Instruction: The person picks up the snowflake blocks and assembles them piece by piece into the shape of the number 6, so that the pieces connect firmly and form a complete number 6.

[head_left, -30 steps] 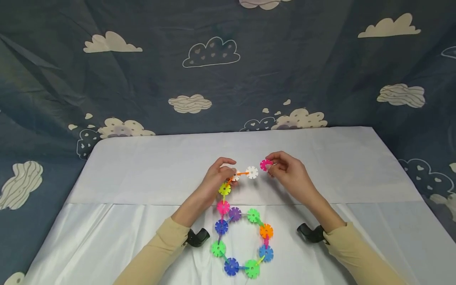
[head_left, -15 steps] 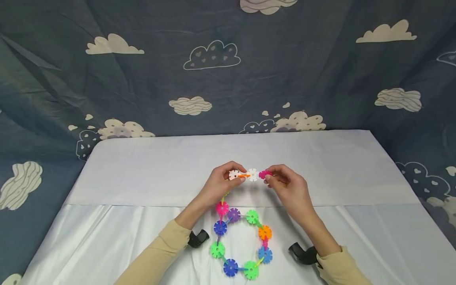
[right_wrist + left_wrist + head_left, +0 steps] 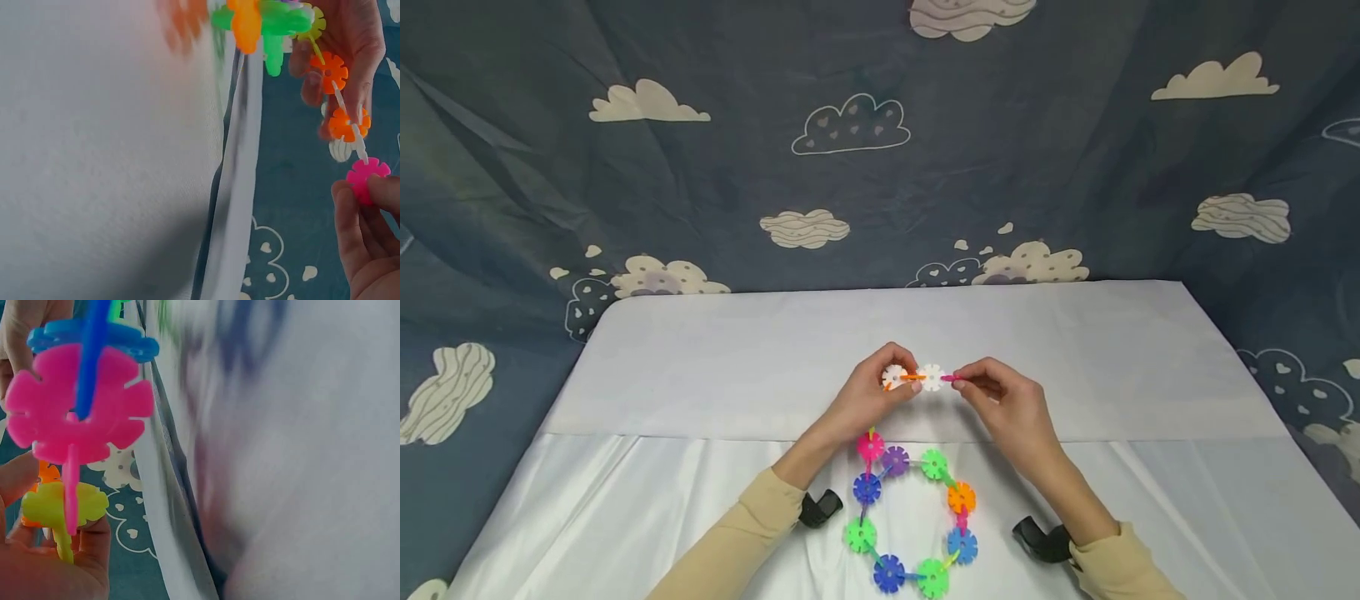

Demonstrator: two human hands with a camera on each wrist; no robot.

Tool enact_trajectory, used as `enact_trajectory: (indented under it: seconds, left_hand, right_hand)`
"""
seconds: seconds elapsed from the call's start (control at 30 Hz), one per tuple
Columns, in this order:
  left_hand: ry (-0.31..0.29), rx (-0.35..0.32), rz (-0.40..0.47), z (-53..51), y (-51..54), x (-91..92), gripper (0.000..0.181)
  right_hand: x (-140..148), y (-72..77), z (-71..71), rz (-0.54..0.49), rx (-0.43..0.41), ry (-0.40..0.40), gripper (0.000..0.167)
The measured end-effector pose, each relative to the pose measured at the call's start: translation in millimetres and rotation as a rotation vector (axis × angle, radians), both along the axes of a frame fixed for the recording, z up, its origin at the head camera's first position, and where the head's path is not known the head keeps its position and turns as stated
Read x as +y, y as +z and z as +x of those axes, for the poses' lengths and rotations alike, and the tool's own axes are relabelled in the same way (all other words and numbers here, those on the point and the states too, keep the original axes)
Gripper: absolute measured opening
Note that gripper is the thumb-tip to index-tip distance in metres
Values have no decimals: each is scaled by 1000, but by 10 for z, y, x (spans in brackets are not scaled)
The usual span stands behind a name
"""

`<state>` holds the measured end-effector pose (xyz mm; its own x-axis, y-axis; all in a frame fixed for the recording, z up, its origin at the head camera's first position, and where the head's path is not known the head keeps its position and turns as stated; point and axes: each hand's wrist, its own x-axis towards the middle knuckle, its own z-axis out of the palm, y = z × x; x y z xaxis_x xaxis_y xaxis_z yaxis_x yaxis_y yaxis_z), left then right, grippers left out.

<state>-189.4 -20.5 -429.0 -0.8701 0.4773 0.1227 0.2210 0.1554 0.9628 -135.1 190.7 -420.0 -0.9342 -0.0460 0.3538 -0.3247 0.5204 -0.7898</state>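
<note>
My left hand (image 3: 871, 392) pinches an orange notched disc (image 3: 912, 377) near the end of a chain of flower-shaped interlocking discs. A white disc (image 3: 932, 377) is the chain's end piece, just right of my left thumb. Edge-on against its right side is a pink disc (image 3: 367, 178), pinched between my right hand's (image 3: 1011, 404) thumb and fingers. Whether the two slots are fully engaged I cannot tell. In the left wrist view, a yellow disc (image 3: 65, 506) lies by my left palm, with another pink disc (image 3: 81, 403) linked above it.
The chain continues toward me into a ring of coloured discs, including a purple disc (image 3: 896, 461), an orange disc (image 3: 961, 497) and a green disc (image 3: 934, 577). A white cloth (image 3: 1075, 358) covers the table. Behind stands a dark cloud-patterned curtain (image 3: 722, 183).
My right hand has brought the pink disc left to the white disc and turned it edge-on. My left hand has shifted its hold along the chain, toward the end piece.
</note>
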Motion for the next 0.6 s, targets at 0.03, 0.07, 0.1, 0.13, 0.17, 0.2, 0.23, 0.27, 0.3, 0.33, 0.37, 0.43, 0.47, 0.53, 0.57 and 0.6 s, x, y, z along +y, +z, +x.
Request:
enact_trajectory:
  seconds: [0.03,0.07,0.1,0.13,0.17,0.2,0.23,0.27,0.3,0.33,0.37,0.43,0.47,0.53,0.57,0.6]
  left_hand:
    - [-15,16,7,-3,0,8,18]
    - [-32,30,14,-6,3,15,19]
    - [-46,44,16,-8,8,22,19]
    - [-57,52,16,-2,8,28,18]
    - [-62,53,11,4,11,32,17]
    - [-63,53,-1,11,15,34,15]
    - [-60,47,-14,18,21,33,14]
    - [-59,42,-25,24,27,32,14]
    - [-56,37,-37,30,32,29,13]
    - [-52,29,-44,34,38,25,14]
    - [-51,25,-52,36,48,21,14]
    - [-49,28,-65,36,68,11,14]
    - [-48,31,-68,34,77,8,14]
    - [-45,37,-71,30,90,6,14]
    - [-44,41,-73,26,92,9,14]
    - [-43,43,-75,22,91,12,14]
  right_hand:
    - [-4,3,-4,22,12,2,18]
    - [-6,7,-9,39,25,6,19]
    - [-10,11,-15,53,35,8,20]
    - [-13,8,-15,66,42,10,20]
    - [-16,6,-15,76,47,11,20]
    - [-19,5,-15,84,50,12,20]
    - [-21,4,-14,85,51,11,19]
    - [-23,3,-14,84,52,10,19]
    - [-24,2,-14,81,52,10,19]
    - [-24,0,-15,77,52,12,19]
    - [-24,-1,-18,75,53,14,19]
    - [-25,-3,-29,73,60,17,19]
    - [-25,-3,-35,73,64,19,20]
    - [-25,-1,-46,74,73,21,20]
    - [-25,0,-50,75,78,20,21]
    - [-26,0,-53,77,84,20,21]
